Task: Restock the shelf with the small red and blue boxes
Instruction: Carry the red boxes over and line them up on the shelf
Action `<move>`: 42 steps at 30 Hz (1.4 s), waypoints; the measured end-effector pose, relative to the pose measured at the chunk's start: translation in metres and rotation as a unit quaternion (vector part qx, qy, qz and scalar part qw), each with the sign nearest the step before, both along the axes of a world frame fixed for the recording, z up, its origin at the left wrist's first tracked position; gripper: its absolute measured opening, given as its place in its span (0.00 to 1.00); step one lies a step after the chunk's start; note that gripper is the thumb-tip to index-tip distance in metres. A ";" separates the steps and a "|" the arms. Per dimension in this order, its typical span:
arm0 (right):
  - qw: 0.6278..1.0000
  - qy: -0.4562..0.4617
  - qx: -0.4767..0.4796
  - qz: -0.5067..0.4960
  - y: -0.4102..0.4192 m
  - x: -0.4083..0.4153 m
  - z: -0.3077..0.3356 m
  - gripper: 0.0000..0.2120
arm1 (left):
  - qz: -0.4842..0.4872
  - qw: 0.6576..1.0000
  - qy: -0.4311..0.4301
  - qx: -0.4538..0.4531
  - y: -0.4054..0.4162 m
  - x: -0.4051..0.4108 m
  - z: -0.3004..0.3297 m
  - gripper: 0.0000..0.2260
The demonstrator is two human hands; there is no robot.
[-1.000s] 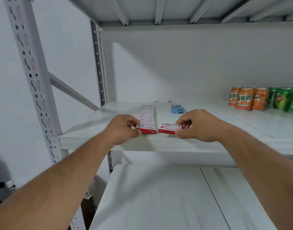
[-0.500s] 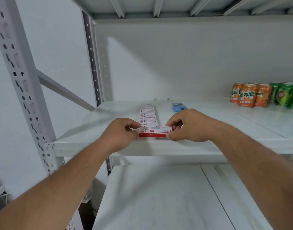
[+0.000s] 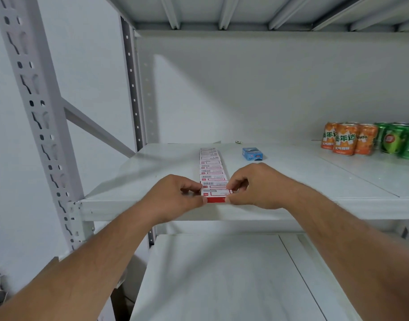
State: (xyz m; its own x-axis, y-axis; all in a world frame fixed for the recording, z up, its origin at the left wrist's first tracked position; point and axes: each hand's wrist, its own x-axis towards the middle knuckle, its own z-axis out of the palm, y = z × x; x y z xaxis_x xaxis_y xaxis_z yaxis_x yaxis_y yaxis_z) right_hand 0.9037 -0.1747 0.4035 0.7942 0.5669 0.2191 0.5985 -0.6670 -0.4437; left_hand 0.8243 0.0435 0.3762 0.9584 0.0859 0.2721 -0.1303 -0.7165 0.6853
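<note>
Red box (image 3: pixel 217 196) pinched between left hand (image 3: pixel 175 197) and right hand (image 3: pixel 256 185) fingers (image 3: pixel 236 181).

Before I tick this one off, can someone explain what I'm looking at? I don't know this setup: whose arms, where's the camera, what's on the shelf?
There is no machine: a person wears a camera on the head, looking forward and down at both bare arms. The left hand and right hand pinch the ends of a small red box at the front edge of the white shelf, closing a row of red boxes that runs toward the back. A single blue box lies further back to the right. Orange cans and green cans stand at far right.
</note>
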 end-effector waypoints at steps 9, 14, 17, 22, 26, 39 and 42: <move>1.000 -0.014 -0.008 -0.016 0.003 0.000 0.000 0.11 | -0.024 0.999 -0.018 0.023 0.002 0.008 -0.001 0.08; 0.999 -0.015 -0.003 -0.034 0.004 0.005 -0.002 0.10 | -0.002 0.999 -0.011 0.045 0.003 0.017 -0.002 0.10; 0.999 -0.012 0.000 -0.041 0.005 0.004 -0.003 0.10 | 0.009 0.998 -0.005 0.057 0.004 0.022 -0.003 0.12; 0.999 -0.004 0.004 -0.050 0.005 0.003 -0.002 0.11 | 0.014 0.998 0.002 0.068 0.005 0.026 -0.005 0.12; 0.999 -0.010 0.000 -0.052 0.007 0.002 -0.004 0.12 | 0.018 0.997 -0.002 0.074 0.004 0.027 -0.004 0.10; 0.996 -0.024 -0.035 -0.074 -0.002 -0.016 -0.005 0.24 | 0.017 0.998 -0.008 0.057 -0.003 0.007 0.002 0.11; 0.993 -0.053 -0.067 -0.077 -0.007 -0.032 -0.005 0.29 | 0.044 0.997 -0.013 0.061 0.002 -0.001 0.001 0.25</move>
